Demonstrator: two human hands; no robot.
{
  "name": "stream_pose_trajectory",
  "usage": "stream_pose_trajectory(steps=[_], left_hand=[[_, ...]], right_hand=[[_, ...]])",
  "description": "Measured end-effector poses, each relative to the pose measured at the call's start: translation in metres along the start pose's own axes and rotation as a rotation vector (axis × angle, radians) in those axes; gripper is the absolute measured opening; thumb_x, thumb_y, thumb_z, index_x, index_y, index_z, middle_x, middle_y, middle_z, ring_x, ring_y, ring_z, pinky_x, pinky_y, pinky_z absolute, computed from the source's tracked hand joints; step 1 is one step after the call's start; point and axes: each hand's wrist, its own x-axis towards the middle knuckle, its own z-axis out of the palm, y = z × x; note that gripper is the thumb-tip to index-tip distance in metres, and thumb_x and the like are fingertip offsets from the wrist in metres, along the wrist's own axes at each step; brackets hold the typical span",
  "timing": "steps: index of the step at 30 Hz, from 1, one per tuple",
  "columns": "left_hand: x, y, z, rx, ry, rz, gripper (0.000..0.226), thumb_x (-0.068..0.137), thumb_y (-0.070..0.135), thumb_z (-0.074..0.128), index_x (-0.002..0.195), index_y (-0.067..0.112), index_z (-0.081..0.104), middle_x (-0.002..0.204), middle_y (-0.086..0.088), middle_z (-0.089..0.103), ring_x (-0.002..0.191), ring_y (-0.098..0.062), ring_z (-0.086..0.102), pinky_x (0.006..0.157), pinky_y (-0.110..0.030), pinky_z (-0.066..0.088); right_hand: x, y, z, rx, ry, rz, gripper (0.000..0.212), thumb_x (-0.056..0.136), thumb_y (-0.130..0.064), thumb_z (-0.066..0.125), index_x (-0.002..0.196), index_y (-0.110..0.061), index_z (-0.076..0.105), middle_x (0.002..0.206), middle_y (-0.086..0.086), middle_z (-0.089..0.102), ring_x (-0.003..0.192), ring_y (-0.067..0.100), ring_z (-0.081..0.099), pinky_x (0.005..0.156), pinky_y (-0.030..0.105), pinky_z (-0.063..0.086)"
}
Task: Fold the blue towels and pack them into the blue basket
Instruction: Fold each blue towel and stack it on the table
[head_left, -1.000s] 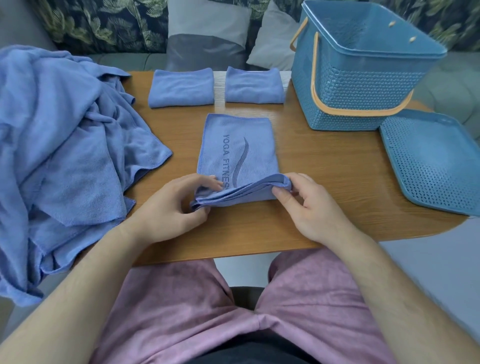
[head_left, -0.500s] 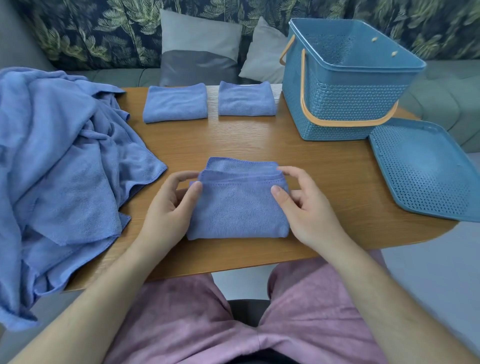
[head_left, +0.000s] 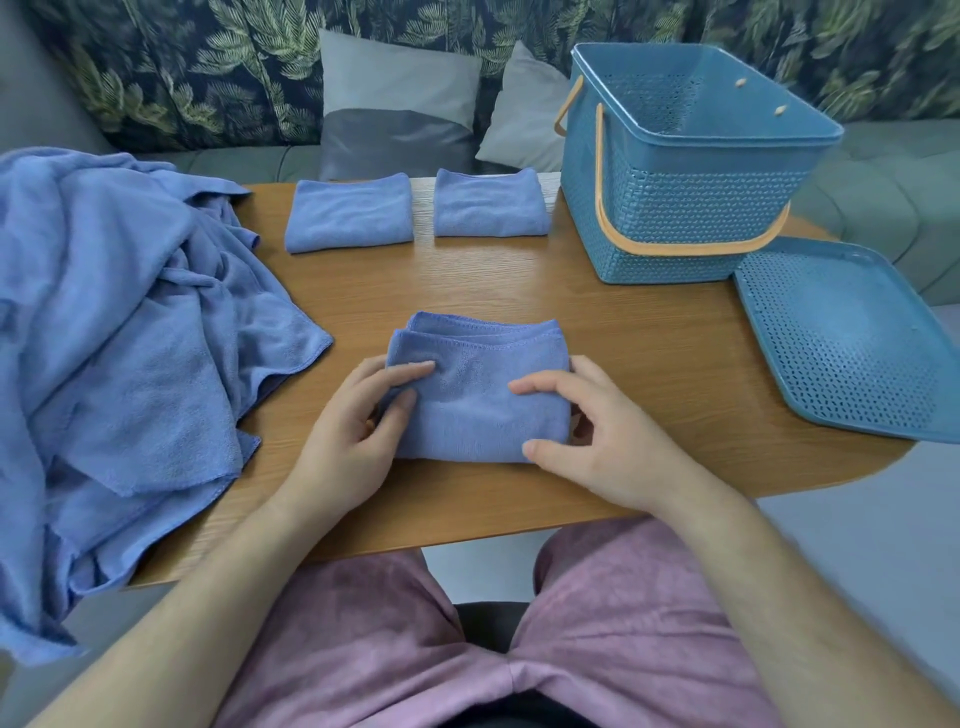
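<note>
Towel C (head_left: 478, 410), folded to a compact rectangle, lies on the wooden table (head_left: 649, 364) left of the blue basket (head_left: 691, 208) and nearer the person, well apart from it. The left hand (head_left: 353, 421) rests open on its left edge, index finger and thumb flat on the cloth. The right hand (head_left: 597, 436) arches over the right edge with its fingers loosely bent, index fingertip pressing the top, thumb tip at the near hem. Folded towel A (head_left: 491, 205) sits just left of the basket, with folded towel B (head_left: 349, 213) beyond it. The lid (head_left: 852, 343) lies flat just right of the basket. The unfolded heap (head_left: 119, 332) is far left of the basket.
</note>
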Motion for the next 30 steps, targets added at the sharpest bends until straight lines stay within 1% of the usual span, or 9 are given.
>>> stream_pose_trajectory(steps=[6,9,12,14,16,19,23,27,30], left_hand=[[-0.005,0.000,-0.007,-0.061,-0.107,-0.091,0.061,0.089,0.028,0.066,0.147,0.029,0.046,0.144,0.017,0.050,0.138,-0.004,0.043,0.115,-0.026,0.033],[-0.004,-0.006,-0.004,-0.095,-0.103,-0.110,0.064,0.089,0.025,0.068,0.147,0.035,0.044,0.139,0.015,0.056,0.127,-0.010,0.055,0.108,-0.037,0.043],[-0.003,-0.010,0.000,-0.047,-0.043,-0.096,0.056,0.094,0.022,0.070,0.144,0.033,0.048,0.100,0.011,0.062,0.088,-0.001,0.056,0.086,-0.018,0.041],[-0.002,-0.010,0.003,0.019,0.012,-0.103,0.048,0.095,0.026,0.067,0.141,0.028,0.052,0.098,-0.007,0.058,0.080,-0.007,0.054,0.078,-0.013,0.041],[-0.002,-0.012,0.005,0.076,0.057,-0.093,0.042,0.096,0.037,0.062,0.136,0.025,0.056,0.121,-0.004,0.058,0.093,-0.007,0.059,0.083,-0.020,0.048],[-0.003,-0.012,0.008,0.340,0.112,0.060,0.038,0.099,0.043,0.055,0.132,0.025,0.062,0.154,0.005,0.040,0.129,-0.012,0.049,0.106,-0.033,0.040],[-0.005,-0.006,0.016,0.609,-0.122,0.210,0.046,0.105,0.048,0.036,0.149,0.038,0.046,0.162,0.017,0.030,0.151,-0.005,0.023,0.118,-0.039,0.026],[-0.003,-0.010,0.018,0.680,-0.216,0.100,0.052,0.104,0.056,0.016,0.154,0.048,0.029,0.164,0.020,0.018,0.152,0.001,0.009,0.124,-0.039,0.017],[-0.005,-0.010,0.021,0.701,-0.167,0.007,0.058,0.101,0.062,0.013,0.155,0.047,0.027,0.168,0.008,0.013,0.155,-0.009,0.007,0.125,-0.039,0.013]], right_hand=[[0.007,0.008,0.015,-0.111,0.135,0.024,0.049,0.089,-0.015,0.067,0.132,-0.038,0.059,0.135,-0.015,0.044,0.091,0.004,0.057,0.090,0.027,0.047],[0.009,0.010,0.019,-0.117,0.161,0.044,0.054,0.091,-0.015,0.065,0.138,-0.038,0.054,0.147,-0.012,0.038,0.119,0.009,0.053,0.102,0.034,0.046],[0.008,0.008,0.018,-0.126,0.172,0.060,0.055,0.093,-0.016,0.063,0.142,-0.036,0.051,0.150,-0.016,0.031,0.127,0.007,0.049,0.106,0.029,0.042],[0.006,0.006,0.018,-0.141,0.183,0.057,0.055,0.094,-0.016,0.063,0.145,-0.033,0.049,0.150,-0.024,0.023,0.116,-0.006,0.049,0.101,0.021,0.040],[0.004,0.007,0.020,-0.248,0.276,0.013,0.056,0.095,-0.017,0.064,0.147,-0.028,0.048,0.160,-0.019,0.012,0.110,-0.004,0.050,0.102,0.025,0.043],[0.004,0.007,0.026,-0.565,0.419,-0.120,0.048,0.097,-0.021,0.062,0.145,-0.021,0.053,0.168,0.004,0.014,0.139,0.029,0.041,0.111,0.044,0.040],[0.002,0.001,0.037,-0.681,0.195,-0.216,0.050,0.105,-0.043,0.037,0.152,-0.029,0.044,0.168,-0.006,0.022,0.156,0.021,0.015,0.122,0.047,0.024],[0.002,0.009,0.041,-0.704,0.013,0.023,0.064,0.101,-0.062,0.010,0.159,-0.039,0.023,0.170,-0.007,-0.001,0.157,0.018,-0.007,0.127,0.046,0.008],[0.004,0.006,0.032,-0.645,0.054,0.219,0.058,0.104,-0.063,0.016,0.159,-0.045,0.016,0.168,0.007,-0.019,0.155,0.030,-0.017,0.126,0.045,-0.002]])
